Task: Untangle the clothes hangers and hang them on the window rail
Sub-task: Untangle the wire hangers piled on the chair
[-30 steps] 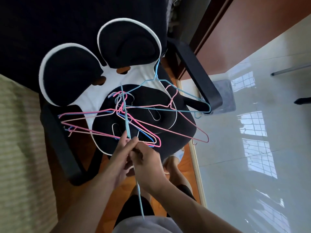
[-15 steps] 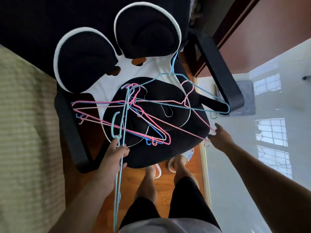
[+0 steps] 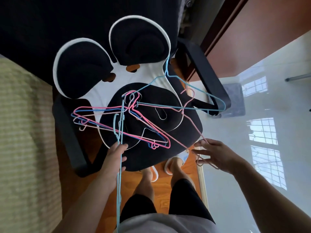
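At centre of the head view, a tangle of wire hangers (image 3: 134, 118) is lying on a black chair seat (image 3: 185, 137), w/ pink, blue and pale pink hangers crossing each other. The chair (image 3: 207, 73) is black w/ armrests at 3 and 9 o'clock of the seat, and a black-and-white cushion (image 3: 117, 76) w/ two round ear-like lobes is sitting at 12 o'clock of the tangle.

At 6 o'clock of the tangle, the left hand (image 3: 114, 158) is curling its fingers round a light blue hanger (image 3: 119, 182), gripping it; this hanger is running near-vertical, from inside the tangle down past the hand toward the bottom edge. At 4 o'clock, the right hand (image 3: 217, 155) is reaching w/ fingers spread and relaxed, fingertips touching the corner of a pale pink hanger (image 3: 190, 105) that is overhanging the seat's front-right edge; no closed grip is showing there. That pink hanger's hook is pointing up toward 1 o'clock. A second light blue hanger (image 3: 198, 88) is lying at 1–2 o'clock, its hook reaching up by the cushion's right lobe and its far corner over the right armrest.

Below the seat, the person's legs in black shorts and feet in white sandals (image 3: 176, 160) are standing on an orange wood floor (image 3: 168, 202). At 3 o'clock, a glossy white tiled floor (image 3: 252, 148) is reflecting window panes. At 9 o'clock, a greenish striped fabric (image 3: 25, 140) is filling the left edge.
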Tool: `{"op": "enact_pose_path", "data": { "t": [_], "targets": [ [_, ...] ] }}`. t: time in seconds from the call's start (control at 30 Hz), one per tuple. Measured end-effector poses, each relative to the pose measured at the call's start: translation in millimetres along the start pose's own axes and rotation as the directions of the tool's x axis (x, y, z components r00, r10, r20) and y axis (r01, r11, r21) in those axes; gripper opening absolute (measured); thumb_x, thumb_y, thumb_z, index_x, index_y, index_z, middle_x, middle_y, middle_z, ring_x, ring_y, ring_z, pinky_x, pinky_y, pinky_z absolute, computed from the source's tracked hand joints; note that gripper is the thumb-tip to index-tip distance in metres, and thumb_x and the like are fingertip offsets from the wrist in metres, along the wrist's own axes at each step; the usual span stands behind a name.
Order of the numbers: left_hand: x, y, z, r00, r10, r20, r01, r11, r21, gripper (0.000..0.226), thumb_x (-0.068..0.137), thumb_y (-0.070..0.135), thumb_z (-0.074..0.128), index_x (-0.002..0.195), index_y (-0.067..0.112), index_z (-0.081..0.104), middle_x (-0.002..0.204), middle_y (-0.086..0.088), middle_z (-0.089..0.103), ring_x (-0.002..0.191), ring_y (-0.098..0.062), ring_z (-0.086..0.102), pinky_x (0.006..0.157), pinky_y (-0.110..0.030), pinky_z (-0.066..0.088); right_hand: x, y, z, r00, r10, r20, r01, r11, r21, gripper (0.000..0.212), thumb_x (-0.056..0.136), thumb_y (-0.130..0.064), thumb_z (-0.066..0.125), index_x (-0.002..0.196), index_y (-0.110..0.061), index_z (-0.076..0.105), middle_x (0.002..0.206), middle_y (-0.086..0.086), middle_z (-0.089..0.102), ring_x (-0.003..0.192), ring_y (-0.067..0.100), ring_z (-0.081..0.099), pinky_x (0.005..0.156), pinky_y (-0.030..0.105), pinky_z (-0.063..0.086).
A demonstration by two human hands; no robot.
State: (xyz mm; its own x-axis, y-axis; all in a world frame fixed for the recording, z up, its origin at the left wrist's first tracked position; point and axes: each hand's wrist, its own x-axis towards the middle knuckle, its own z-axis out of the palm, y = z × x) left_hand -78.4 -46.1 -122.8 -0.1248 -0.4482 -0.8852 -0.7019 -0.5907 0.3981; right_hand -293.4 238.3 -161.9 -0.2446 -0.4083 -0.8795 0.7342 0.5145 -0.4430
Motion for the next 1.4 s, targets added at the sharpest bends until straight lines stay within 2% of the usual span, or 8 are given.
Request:
{"op": "enact_pose_path", "data": {
  "t": [0.2, 0.43, 0.57, 0.7, 0.87, 1.03, 1.17, 1.4],
  "targets": [
    [9, 2, -9, 0.999, 0.044, 0.007, -0.044, 0.997, 0.064, 0.057, 0.097, 0.04, 0.06, 0.151, 0.038, 0.042, 0.137, 0.005, 0.056, 0.116, -0.014, 0.058, 0.093, -0.041, 0.049, -10, 7, -1, 0.992, 0.094, 0.087, -0.106, 0.984, 0.146, 0.03, 0.102, -0.018, 0.054, 0.128, -0.005, 0.058, 0.128, 0.02, 0.066, 0.106, 0.052, 0.065, 0.091, 0.057, 0.054],
    [2, -17, 13, 0.991, 0.099, 0.088, -0.057, 0.918, -0.391, 0.03, 0.103, 0.022, 0.044, 0.122, 0.031, 0.064, 0.129, -0.003, 0.059, 0.118, -0.024, 0.059, 0.092, -0.042, 0.046, -12, -11, 4, 0.983, 0.042, 0.177, -0.081, 0.972, 0.221, 0.037, 0.1, -0.022, 0.051, 0.131, -0.002, 0.054, 0.108, 0.024, 0.062, 0.085, 0.044, 0.063, 0.069, 0.044, 0.06],
    [-10, -13, 26, 0.968, 0.246, 0.054, -0.21, 0.907, -0.366, 0.022, 0.083, 0.028, 0.057, 0.102, 0.029, 0.07, 0.115, -0.003, 0.06, 0.112, -0.02, 0.057, 0.102, -0.041, 0.043, -15, -16, 8, 0.987, 0.052, 0.152, -0.077, 0.983, 0.164, 0.037, 0.101, -0.023, 0.047, 0.13, -0.001, 0.055, 0.096, 0.022, 0.062, 0.081, 0.042, 0.065, 0.059, 0.036, 0.058],
    [-3, -1, 33, 0.977, 0.204, 0.067, -0.164, 0.909, -0.383, 0.02, 0.081, 0.031, 0.06, 0.098, 0.033, 0.07, 0.126, 0.0, 0.059, 0.127, -0.021, 0.053, 0.112, -0.041, 0.036, -16, -13, 9, 0.988, 0.088, 0.128, -0.102, 0.989, 0.11, 0.033, 0.103, -0.026, 0.046, 0.127, -0.007, 0.059, 0.095, 0.023, 0.06, 0.083, 0.041, 0.066, 0.056, 0.033, 0.052],
    [17, 8, 45, 0.991, 0.125, 0.047, -0.083, 0.849, -0.522, 0.022, 0.087, 0.032, 0.063, 0.107, 0.023, 0.066, 0.118, 0.003, 0.058, 0.127, -0.029, 0.053, 0.104, -0.038, 0.042, -19, -7, 9, 0.985, 0.117, 0.128, -0.129, 0.987, 0.092, 0.033, 0.102, -0.03, 0.048, 0.123, -0.01, 0.063, 0.091, 0.023, 0.06, 0.081, 0.04, 0.065, 0.053, 0.031, 0.048],
    [14, 15, 52, 0.992, 0.116, 0.04, -0.075, 0.832, -0.55, 0.023, 0.096, 0.026, 0.06, 0.117, 0.019, 0.063, 0.121, -0.005, 0.056, 0.116, -0.028, 0.053, 0.112, -0.055, 0.041, -23, -3, 11, 0.987, 0.117, 0.109, -0.126, 0.989, 0.074, 0.033, 0.1, -0.031, 0.05, 0.12, -0.01, 0.065, 0.089, 0.023, 0.06, 0.083, 0.041, 0.065, 0.051, 0.03, 0.049],
    [16, 15, 43, 0.986, 0.164, 0.038, -0.114, 0.816, -0.567, 0.034, 0.092, 0.031, 0.063, 0.124, 0.02, 0.067, 0.135, -0.009, 0.05, 0.128, -0.033, 0.049, 0.11, -0.06, 0.042, -22, -3, 7, 0.992, 0.108, 0.064, -0.11, 0.994, 0.022, 0.036, 0.096, -0.034, 0.053, 0.121, -0.011, 0.065, 0.091, 0.023, 0.061, 0.081, 0.039, 0.066, 0.054, 0.031, 0.049],
    [19, 11, 32, 0.995, 0.098, 0.012, -0.076, 0.839, -0.538, 0.032, 0.094, 0.03, 0.064, 0.125, 0.019, 0.068, 0.134, -0.006, 0.055, 0.126, -0.03, 0.053, 0.101, -0.046, 0.046, -29, 4, -15, 0.992, 0.12, 0.043, -0.124, 0.986, 0.111, 0.045, 0.09, -0.031, 0.054, 0.13, -0.011, 0.061, 0.08, 0.018, 0.057, 0.076, 0.036, 0.063, 0.047, 0.028, 0.044]
  ]
}}
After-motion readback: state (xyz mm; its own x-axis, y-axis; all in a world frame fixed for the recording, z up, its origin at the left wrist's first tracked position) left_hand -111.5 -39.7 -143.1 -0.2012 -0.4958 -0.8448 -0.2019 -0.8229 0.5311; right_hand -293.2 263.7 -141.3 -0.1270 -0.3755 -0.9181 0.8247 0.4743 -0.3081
